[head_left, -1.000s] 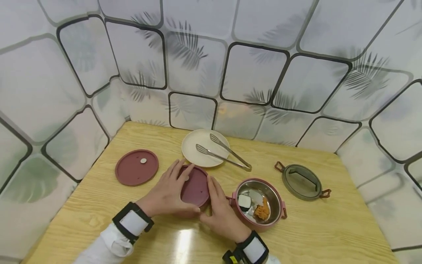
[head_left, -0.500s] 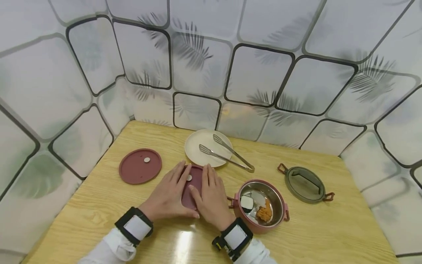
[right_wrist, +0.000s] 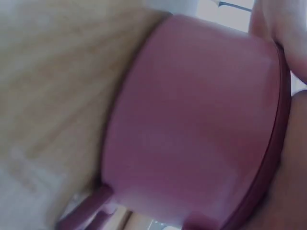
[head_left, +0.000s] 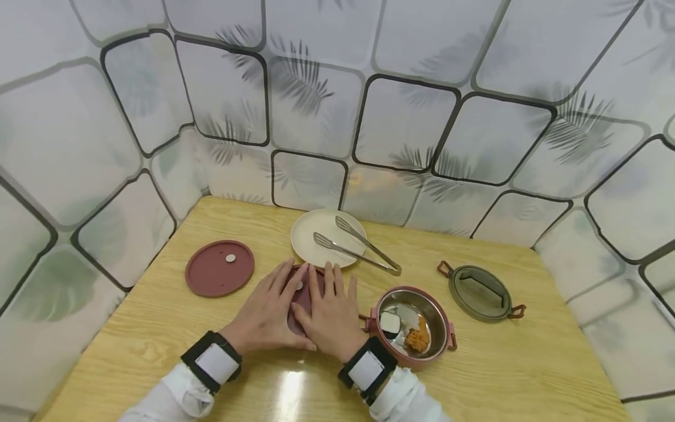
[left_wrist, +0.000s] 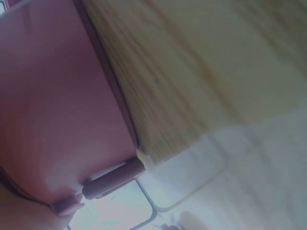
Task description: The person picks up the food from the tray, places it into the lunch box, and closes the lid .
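A round maroon lid (head_left: pixel 302 303) with a small white knob sits on a dusky pink pot, partly hidden beneath both hands. The pot's wall (left_wrist: pixel 62 96) fills much of the left wrist view, a stubby side handle (left_wrist: pixel 114 179) below it. In the right wrist view the pot (right_wrist: pixel 192 115) meets the lid's darker rim at the right. My left hand (head_left: pixel 268 313) lies over the lid's left side, fingers extended. Over its right side my right hand (head_left: pixel 333 316) rests with spread, straight fingers. The thumbs come close together at the near edge.
Just right stands an uncovered pink pot (head_left: pixel 448 310) with orange food and a white-and-black piece inside. Beyond it lies a grey-green lidded dish (head_left: pixel 487 310). A second maroon lid (head_left: pixel 211 275) is at left. Metal tongs (head_left: pixel 379 258) lie partly on a white plate (head_left: pixel 306 237) behind.
My right hand has moved from the lid's right edge up onto its top, its fingers spreading. The left hand stays about where it was. The head view shifts slightly.
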Available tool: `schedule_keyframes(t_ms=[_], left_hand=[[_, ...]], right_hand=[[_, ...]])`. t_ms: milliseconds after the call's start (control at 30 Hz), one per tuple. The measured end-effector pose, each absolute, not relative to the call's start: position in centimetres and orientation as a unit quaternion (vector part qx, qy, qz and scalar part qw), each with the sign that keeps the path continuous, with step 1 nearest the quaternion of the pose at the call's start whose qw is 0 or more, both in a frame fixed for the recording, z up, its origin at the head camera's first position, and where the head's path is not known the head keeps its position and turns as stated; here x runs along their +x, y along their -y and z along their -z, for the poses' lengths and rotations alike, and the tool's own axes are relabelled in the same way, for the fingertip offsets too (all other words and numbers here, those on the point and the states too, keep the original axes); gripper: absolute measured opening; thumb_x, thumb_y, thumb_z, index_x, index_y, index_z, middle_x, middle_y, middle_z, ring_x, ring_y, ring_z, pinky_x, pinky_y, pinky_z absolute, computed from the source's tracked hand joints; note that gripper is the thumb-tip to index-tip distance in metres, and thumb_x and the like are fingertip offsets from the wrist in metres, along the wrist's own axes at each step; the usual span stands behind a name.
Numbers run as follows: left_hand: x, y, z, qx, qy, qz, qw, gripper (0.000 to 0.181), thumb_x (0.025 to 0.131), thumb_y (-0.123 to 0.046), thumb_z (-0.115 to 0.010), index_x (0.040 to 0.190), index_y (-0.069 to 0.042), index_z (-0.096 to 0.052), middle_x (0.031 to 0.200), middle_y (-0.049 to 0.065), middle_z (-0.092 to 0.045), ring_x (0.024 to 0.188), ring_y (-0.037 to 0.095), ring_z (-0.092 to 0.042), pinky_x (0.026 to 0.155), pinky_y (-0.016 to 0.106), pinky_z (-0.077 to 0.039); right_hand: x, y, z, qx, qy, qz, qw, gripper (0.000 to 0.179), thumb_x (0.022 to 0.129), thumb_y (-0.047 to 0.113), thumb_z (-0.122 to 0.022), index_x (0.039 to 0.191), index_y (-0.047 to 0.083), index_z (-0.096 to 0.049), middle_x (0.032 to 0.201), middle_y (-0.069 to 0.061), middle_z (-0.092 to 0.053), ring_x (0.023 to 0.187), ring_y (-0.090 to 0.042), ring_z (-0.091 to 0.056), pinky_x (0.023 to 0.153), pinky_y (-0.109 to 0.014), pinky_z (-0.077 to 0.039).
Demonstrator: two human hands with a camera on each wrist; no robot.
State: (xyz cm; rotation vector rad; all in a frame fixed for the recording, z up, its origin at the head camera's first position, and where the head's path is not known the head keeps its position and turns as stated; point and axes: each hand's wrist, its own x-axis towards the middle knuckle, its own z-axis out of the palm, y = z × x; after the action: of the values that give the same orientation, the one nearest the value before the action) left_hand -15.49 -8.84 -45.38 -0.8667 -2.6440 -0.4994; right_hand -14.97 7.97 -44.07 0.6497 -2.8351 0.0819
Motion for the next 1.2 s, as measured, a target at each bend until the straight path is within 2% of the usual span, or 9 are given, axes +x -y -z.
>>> schedule_keyframes(t_ms=[233,367,567,700,800,1000,1200], left_hand=[[-15.0,8.6,45.9,-0.321,0.911,0.202,0.163,0.134,0.045,-0.092,-0.052,0.147,-0.017,-0.010,0.151,0.015,-0.008,0.132,0.032,-0.016,0.098,0.053,-0.033],[-14.5,8.8,46.0,-0.325,0.905,0.211,0.177,0.134,0.044,-0.092,-0.054,0.147,-0.016,-0.013,0.151,0.015,-0.007,0.131,0.033,-0.019,0.096,0.054,-0.034],[-14.6,9.0,45.7,-0.322,0.904,0.209,0.186,0.135,0.045,-0.091,-0.054,0.147,-0.015,-0.011,0.151,0.015,-0.006,0.131,0.032,-0.018,0.098,0.053,-0.033],[-15.0,9.0,45.3,-0.312,0.911,0.196,0.185,0.135,0.046,-0.092,-0.052,0.147,-0.013,-0.009,0.151,0.017,-0.002,0.131,0.033,-0.019,0.098,0.053,-0.033],[-15.2,8.8,45.1,-0.305,0.918,0.182,0.176,0.134,0.047,-0.093,-0.050,0.147,-0.014,-0.007,0.151,0.018,0.002,0.133,0.033,-0.016,0.100,0.052,-0.031],[-15.4,8.5,44.9,-0.312,0.924,0.147,0.163,0.130,0.052,-0.093,-0.045,0.147,-0.013,-0.008,0.151,0.018,0.006,0.135,0.032,0.000,0.105,0.055,-0.023],[-15.2,8.8,44.8,-0.318,0.924,0.138,0.161,0.125,0.056,-0.092,-0.044,0.147,-0.015,-0.009,0.150,0.022,-0.003,0.135,0.033,-0.004,0.104,0.056,-0.023]], right_hand=[[-15.1,-7.3,45.0,0.264,0.957,-0.014,0.122,0.074,0.092,0.061,-0.018,0.147,0.012,-0.011,0.149,-0.021,-0.012,0.134,-0.034,-0.010,0.105,-0.059,-0.015],[-14.9,-7.1,45.4,0.269,0.953,-0.011,0.138,0.074,0.092,0.061,-0.017,0.147,0.013,-0.012,0.148,-0.021,-0.017,0.134,-0.033,-0.012,0.105,-0.057,-0.018],[-15.4,-6.9,45.5,0.272,0.948,-0.032,0.160,0.073,0.089,0.059,-0.026,0.146,0.014,-0.017,0.146,-0.019,-0.025,0.132,-0.031,-0.019,0.105,-0.054,-0.020],[-16.0,-7.0,45.2,0.277,0.946,-0.041,0.161,0.073,0.088,0.056,-0.029,0.146,0.013,-0.018,0.146,-0.019,-0.025,0.132,-0.030,-0.020,0.106,-0.053,-0.020],[-16.3,-7.2,45.0,0.278,0.947,-0.048,0.155,0.074,0.089,0.054,-0.030,0.146,0.011,-0.014,0.147,-0.020,-0.023,0.132,-0.031,-0.020,0.106,-0.053,-0.020],[-16.3,-7.7,44.8,0.276,0.949,-0.058,0.143,0.076,0.090,0.054,-0.029,0.146,0.009,-0.004,0.148,-0.021,-0.020,0.134,-0.031,-0.014,0.107,-0.053,-0.017],[-16.3,-7.4,44.5,0.280,0.951,-0.055,0.116,0.076,0.092,0.054,-0.026,0.144,0.002,-0.006,0.148,-0.023,-0.017,0.135,-0.032,-0.010,0.108,-0.051,-0.015]])
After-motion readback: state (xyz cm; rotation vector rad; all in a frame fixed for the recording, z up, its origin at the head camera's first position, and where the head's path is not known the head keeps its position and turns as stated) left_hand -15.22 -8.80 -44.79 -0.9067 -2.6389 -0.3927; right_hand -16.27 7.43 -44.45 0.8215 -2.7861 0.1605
